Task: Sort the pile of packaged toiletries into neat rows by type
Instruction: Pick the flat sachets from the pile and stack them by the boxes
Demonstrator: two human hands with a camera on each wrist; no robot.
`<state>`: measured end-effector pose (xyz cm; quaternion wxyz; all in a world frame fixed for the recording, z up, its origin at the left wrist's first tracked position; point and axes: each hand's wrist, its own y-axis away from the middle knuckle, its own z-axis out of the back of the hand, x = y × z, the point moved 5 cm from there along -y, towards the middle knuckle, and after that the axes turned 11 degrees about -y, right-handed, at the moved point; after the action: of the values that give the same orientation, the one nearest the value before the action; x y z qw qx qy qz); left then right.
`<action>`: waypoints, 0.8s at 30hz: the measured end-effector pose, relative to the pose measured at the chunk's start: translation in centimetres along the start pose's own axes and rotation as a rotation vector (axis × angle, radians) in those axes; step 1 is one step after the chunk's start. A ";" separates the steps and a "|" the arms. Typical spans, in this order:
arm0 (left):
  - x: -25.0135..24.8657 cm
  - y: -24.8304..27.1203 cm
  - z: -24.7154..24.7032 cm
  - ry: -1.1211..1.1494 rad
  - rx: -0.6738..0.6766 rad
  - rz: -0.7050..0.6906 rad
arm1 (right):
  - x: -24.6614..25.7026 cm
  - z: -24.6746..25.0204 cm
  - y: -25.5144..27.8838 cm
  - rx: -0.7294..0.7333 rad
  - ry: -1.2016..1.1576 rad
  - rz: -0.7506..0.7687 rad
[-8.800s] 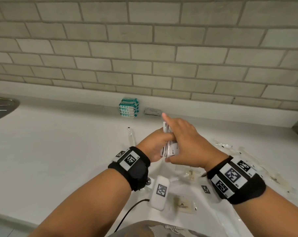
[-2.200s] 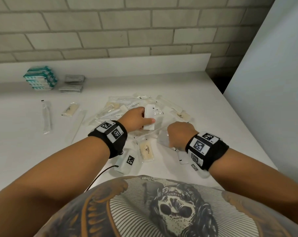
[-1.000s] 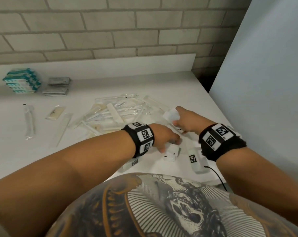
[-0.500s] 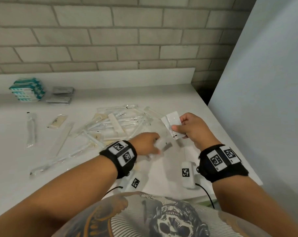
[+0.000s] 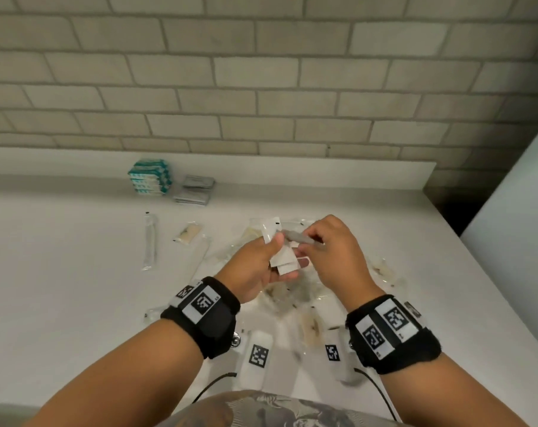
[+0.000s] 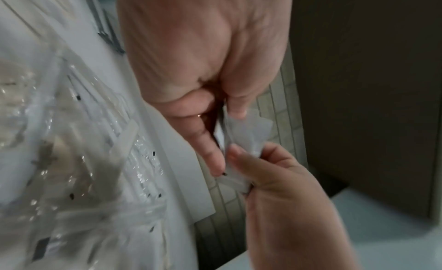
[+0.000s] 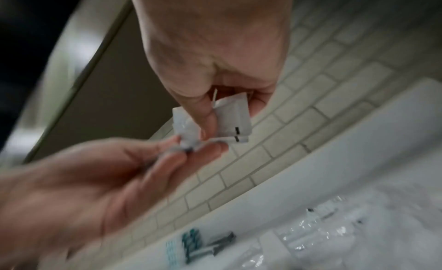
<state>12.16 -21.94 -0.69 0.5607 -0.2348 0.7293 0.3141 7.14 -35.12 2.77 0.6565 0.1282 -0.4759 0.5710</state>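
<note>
— What do the hands have?
— The left hand (image 5: 255, 266) pinches a few white sachets (image 5: 281, 257), and the right hand (image 5: 332, 257) has its grip closed on the same bunch, above the surface (image 5: 76, 288).
— And the pile?
— The clear-wrapped toiletries (image 5: 292, 295) lie below the hands; teal boxes (image 5: 150, 180) and grey packets (image 5: 195, 189) sit stacked by the wall.

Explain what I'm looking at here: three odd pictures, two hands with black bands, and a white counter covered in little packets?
No machine: a person wearing cameras. The wide picture is from the head; the two close ones look along each wrist. The left hand and right hand together hold small white sachets, pinched above the counter. Below them lies the unsorted pile of clear wrapped toiletries. By the wall stand a sorted stack of teal boxes and grey packets.
</note>
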 end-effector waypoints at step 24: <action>-1.5 4.3 17.2 -0.025 0.028 0.082 | 7.4 -14.4 -3.2 0.376 0.159 0.028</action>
<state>21.13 -6.55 -1.39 0.5594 -0.1930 0.7356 0.3296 16.09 -21.26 2.26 0.6486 0.1964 -0.3091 0.6672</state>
